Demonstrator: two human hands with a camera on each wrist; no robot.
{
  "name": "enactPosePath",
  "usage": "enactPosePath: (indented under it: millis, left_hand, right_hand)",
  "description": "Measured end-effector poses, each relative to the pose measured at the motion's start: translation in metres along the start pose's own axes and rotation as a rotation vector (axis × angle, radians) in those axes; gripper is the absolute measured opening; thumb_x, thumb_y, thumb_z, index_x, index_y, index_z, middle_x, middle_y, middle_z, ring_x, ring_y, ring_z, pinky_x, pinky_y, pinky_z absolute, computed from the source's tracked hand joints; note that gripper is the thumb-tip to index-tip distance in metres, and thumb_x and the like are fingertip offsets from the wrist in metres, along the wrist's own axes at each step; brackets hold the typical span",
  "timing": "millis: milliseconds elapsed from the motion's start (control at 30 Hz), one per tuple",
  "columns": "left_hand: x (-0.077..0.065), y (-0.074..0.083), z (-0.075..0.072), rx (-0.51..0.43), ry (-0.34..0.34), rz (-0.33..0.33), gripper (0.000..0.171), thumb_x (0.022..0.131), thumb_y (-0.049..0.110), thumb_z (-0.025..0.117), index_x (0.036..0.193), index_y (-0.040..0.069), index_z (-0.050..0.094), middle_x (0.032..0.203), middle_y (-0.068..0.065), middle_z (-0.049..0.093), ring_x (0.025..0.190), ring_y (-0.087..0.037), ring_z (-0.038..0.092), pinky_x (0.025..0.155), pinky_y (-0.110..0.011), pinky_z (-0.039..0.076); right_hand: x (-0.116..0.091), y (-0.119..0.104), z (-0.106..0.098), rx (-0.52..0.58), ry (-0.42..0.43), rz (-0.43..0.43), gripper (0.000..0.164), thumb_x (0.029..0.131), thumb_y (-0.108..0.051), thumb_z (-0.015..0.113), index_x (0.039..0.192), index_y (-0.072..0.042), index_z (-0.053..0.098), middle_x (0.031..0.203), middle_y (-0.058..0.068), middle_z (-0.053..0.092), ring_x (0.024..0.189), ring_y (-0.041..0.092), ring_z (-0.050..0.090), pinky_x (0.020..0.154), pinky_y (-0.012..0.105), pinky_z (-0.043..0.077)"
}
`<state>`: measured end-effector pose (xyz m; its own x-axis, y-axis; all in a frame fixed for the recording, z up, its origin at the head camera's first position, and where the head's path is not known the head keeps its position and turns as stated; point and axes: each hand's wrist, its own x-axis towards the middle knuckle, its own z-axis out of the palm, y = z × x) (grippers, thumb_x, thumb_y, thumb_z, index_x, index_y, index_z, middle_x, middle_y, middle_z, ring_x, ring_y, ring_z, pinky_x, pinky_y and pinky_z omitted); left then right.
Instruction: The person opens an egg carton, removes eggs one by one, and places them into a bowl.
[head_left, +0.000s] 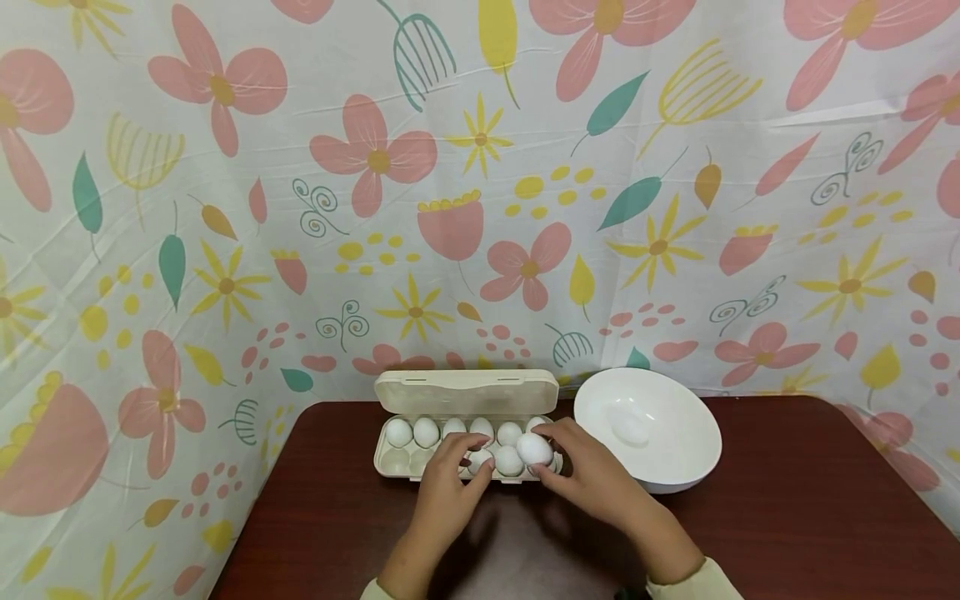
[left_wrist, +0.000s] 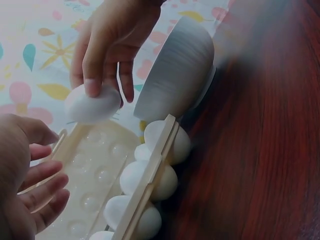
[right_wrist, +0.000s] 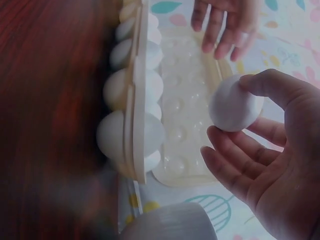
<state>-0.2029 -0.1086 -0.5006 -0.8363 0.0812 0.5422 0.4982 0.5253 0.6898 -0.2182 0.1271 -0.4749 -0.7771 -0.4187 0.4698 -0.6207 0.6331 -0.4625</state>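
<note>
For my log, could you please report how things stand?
Right hand holds egg above carton. Left hand empty over carton. Lid open, nothing visibly blocking.

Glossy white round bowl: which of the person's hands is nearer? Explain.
Right. The right hand, holding a white oval egg, is just left of the bowl; the left hand is farther left, near the middle of the cream rectangular egg carton.
</note>
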Motion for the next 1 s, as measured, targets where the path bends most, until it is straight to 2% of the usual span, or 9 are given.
enactPosePath:
  millis: [233,367,667,833,1000]
  left_hand:
    - [0.001,-0.004,-0.003,0.08,0.022,-0.034,0.034,0.083,0.01,0.08,0.115,0.015,0.071,0.113,0.0,0.067,0.101,-0.02,0.065,0.082,-0.035,0.057]
    - [0.001,-0.007,-0.004,0.105,0.029,-0.056,0.035,0.082,0.007,0.08,0.116,0.01,0.071,0.113,-0.003,0.066,0.101,-0.023,0.065,0.083,-0.037,0.057]
    - [0.002,-0.014,-0.007,0.137,0.051,-0.109,0.036,0.08,0.005,0.082,0.114,0.014,0.072,0.114,-0.006,0.065,0.101,-0.027,0.065,0.084,-0.034,0.057]
    - [0.003,-0.02,-0.007,0.173,0.072,-0.109,0.038,0.077,0.003,0.083,0.112,0.011,0.072,0.112,-0.008,0.065,0.096,-0.029,0.064,0.082,-0.036,0.055]
    - [0.002,-0.028,-0.006,0.196,0.071,-0.135,0.038,0.077,0.001,0.083,0.112,0.008,0.072,0.11,-0.008,0.064,0.101,-0.027,0.063,0.086,-0.041,0.053]
  right_hand:
    - [0.0,0.007,-0.008,-0.004,0.058,0.02,0.043,0.084,-0.019,0.082,0.124,-0.015,0.064,0.103,-0.008,0.06,0.087,0.004,0.053,0.076,0.024,0.05]
    - [0.001,0.011,-0.014,0.0,0.052,0.066,0.041,0.085,-0.018,0.081,0.123,-0.015,0.064,0.101,-0.007,0.059,0.088,0.009,0.056,0.078,0.028,0.052]
    - [-0.001,0.023,-0.024,-0.029,0.062,0.165,0.041,0.086,-0.017,0.079,0.122,-0.007,0.064,0.107,0.001,0.064,0.095,0.015,0.064,0.084,0.041,0.058]
    - [-0.001,0.03,-0.033,-0.054,0.059,0.22,0.041,0.087,-0.017,0.077,0.123,-0.004,0.063,0.105,0.006,0.065,0.093,0.019,0.065,0.081,0.04,0.058]
    - [-0.003,0.036,-0.04,-0.079,0.025,0.27,0.04,0.088,-0.018,0.076,0.123,-0.003,0.063,0.106,0.009,0.065,0.09,0.021,0.066,0.08,0.04,0.057]
